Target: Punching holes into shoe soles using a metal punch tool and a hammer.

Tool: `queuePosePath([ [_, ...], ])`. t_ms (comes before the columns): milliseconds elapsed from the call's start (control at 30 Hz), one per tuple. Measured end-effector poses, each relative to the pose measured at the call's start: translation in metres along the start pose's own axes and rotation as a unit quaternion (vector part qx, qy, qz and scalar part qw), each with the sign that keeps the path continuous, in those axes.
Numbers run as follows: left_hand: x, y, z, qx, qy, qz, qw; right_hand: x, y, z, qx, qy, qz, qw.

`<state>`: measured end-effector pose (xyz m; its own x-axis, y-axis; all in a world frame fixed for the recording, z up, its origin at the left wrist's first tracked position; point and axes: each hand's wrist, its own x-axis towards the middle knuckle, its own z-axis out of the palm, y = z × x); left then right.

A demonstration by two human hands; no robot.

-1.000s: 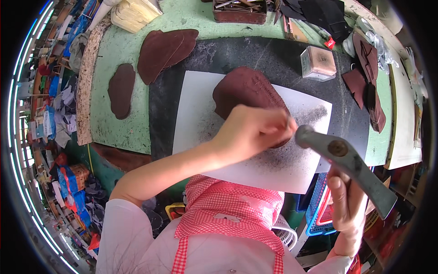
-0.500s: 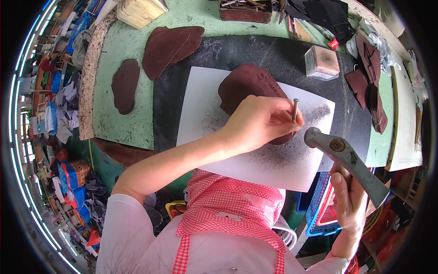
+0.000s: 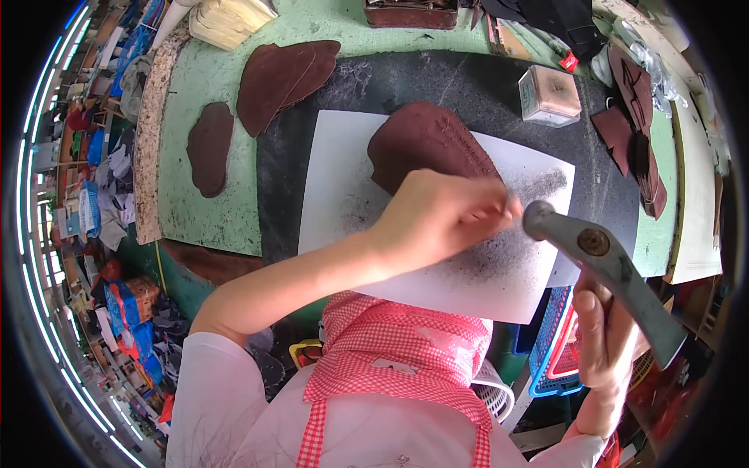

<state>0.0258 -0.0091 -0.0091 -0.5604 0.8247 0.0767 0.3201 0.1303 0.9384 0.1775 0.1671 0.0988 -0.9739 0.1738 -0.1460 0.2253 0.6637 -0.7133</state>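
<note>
My left hand is closed over the lower right part of a dark brown leather piece, which lies on a white sheet. Half a second ago a slim metal hole punch showed in its fingertips; now the curled fingers hide it. A row of small marks runs along the leather's right edge. To the right, my right hand grips a hammer by its handle. The hammer's round face is raised close to my left fingertips. Dark crumbs are scattered over the sheet.
A black mat covers part of the green table. More brown leather pieces lie at left and right. A small clear box stands at the back right, and a tool tin at the far edge. Blue baskets are below.
My left fingers have curled in and turned, so the upright punch no longer shows. The leather has lost contact with view less: more of its right edge shows. The hammer has shifted slightly right.
</note>
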Motion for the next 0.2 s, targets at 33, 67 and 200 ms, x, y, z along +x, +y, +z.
queuePosePath([
  [33, 0.004, -0.006, 0.001, -0.172, 0.015, -0.051, 0.984, -0.002, 0.013, 0.005, 0.026, 0.03, -0.022, 0.999],
  [67, 0.006, -0.008, -0.001, -0.171, 0.017, -0.052, 0.984, -0.007, 0.028, 0.011, 0.052, 0.06, -0.044, 0.996],
  [200, 0.01, -0.004, -0.008, -0.171, -0.064, -0.09, 0.979, -0.015, 0.03, 0.011, 0.111, 0.062, 0.008, 0.992],
])
